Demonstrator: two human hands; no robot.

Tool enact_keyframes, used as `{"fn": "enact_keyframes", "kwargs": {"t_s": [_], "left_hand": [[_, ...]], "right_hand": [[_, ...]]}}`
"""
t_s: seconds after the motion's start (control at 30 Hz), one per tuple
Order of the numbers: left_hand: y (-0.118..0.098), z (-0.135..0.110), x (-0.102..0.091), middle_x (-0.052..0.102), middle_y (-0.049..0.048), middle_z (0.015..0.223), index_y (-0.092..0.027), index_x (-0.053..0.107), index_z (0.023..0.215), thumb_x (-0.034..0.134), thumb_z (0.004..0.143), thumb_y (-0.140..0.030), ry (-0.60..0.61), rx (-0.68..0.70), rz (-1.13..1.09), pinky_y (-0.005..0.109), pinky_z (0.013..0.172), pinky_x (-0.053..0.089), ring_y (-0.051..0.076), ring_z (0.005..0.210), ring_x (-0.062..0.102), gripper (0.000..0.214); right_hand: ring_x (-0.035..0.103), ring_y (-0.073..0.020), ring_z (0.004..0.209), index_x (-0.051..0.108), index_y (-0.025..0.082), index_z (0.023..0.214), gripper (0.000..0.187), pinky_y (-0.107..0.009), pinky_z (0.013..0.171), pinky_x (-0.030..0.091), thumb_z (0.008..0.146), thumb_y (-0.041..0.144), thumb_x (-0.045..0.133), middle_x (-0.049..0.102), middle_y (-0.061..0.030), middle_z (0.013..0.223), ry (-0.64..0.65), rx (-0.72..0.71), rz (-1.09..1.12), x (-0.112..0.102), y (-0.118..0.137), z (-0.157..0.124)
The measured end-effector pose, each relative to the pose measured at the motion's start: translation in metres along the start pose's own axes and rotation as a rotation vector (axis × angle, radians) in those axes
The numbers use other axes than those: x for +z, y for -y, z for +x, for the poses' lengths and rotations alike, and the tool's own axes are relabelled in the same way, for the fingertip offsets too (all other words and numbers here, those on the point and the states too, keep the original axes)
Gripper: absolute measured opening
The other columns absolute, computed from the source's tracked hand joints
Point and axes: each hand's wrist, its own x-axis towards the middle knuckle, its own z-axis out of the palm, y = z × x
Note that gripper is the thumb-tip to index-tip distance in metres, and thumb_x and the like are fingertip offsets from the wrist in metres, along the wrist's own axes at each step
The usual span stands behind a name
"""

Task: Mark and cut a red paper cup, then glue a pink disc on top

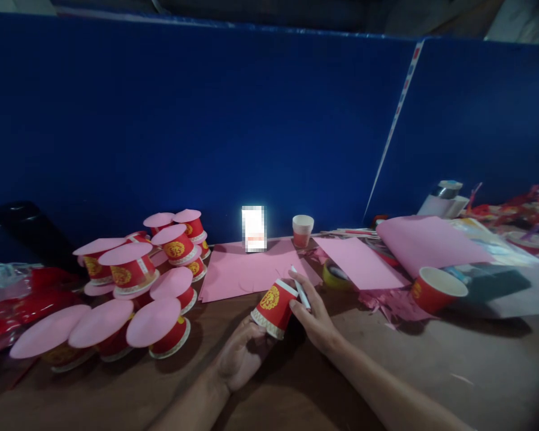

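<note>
Head view. The left hand (pixel 241 354) lies palm up low on the brown table (pixel 431 359), its fingers curled loosely around the wide mouth end of a red paper cup (pixel 273 308) with a gold emblem. The cup is tilted, its narrow base pointing up and away towards the right hand (pixel 315 320). The right hand sits just beside the cup on its right flank, with its fingers closed on a slim white stick (pixel 300 288). The upper end of the stick stands close by the rim of the cup base. Whether it is a pen or some other tool cannot be told. Directly beyond both hands lies a stack of pink paper sheets (pixel 247 269), and behind it a small pale cup (pixel 302 230) stands upright against the blue partition (pixel 206 120). Beyond and to the right of the right hand are a yellow tape roll (pixel 335 275), a single pink sheet (pixel 362 263) and, farther right, a second red cup (pixel 436 288) lying on its side with its mouth open to the camera. Well to the left of the left hand stands a cluster of inverted red cups capped with pink discs (pixel 130 281). The nearest row of the cluster is level with the left hand.
</note>
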Motion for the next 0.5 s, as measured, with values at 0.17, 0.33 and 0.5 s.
{"fn": "enact_keyframes", "kwargs": {"t_s": [0.17,0.33,0.5], "left_hand": [[-0.0005,0.0012,-0.0001,0.063,0.0077,0.115,-0.016,0.05,0.126,0.046,0.071,-0.002,0.005,-0.003,0.004,0.038,0.103,0.03,0.022,0.114,0.051,0.057],[-0.0011,-0.0002,-0.0001,0.063,0.0074,0.115,-0.017,0.048,0.127,0.046,0.071,-0.002,0.005,-0.013,0.013,0.037,0.102,0.03,0.022,0.112,0.052,0.058],[-0.0014,-0.0016,0.0007,0.066,0.0066,0.11,-0.017,0.049,0.127,0.045,0.072,-0.001,-0.012,-0.01,0.015,0.036,0.1,0.032,0.02,0.106,0.056,0.057]], "right_hand": [[0.05,-0.0226,0.115,0.038,0.026,0.129,0.048,-0.036,0.092,0.044,0.084,0.031,0.053,0.051,-0.0074,0.127,-0.003,0.003,0.0,0.0002,0.0003,0.0003],[0.049,-0.0226,0.116,0.039,0.025,0.128,0.048,-0.037,0.094,0.043,0.083,0.031,0.054,0.051,-0.0076,0.127,-0.012,-0.009,-0.024,0.0003,0.0014,0.0003],[0.049,-0.0227,0.117,0.039,0.026,0.129,0.048,-0.038,0.095,0.042,0.084,0.031,0.053,0.051,-0.0072,0.127,-0.007,-0.008,-0.031,0.0002,0.0019,0.0002]]}}
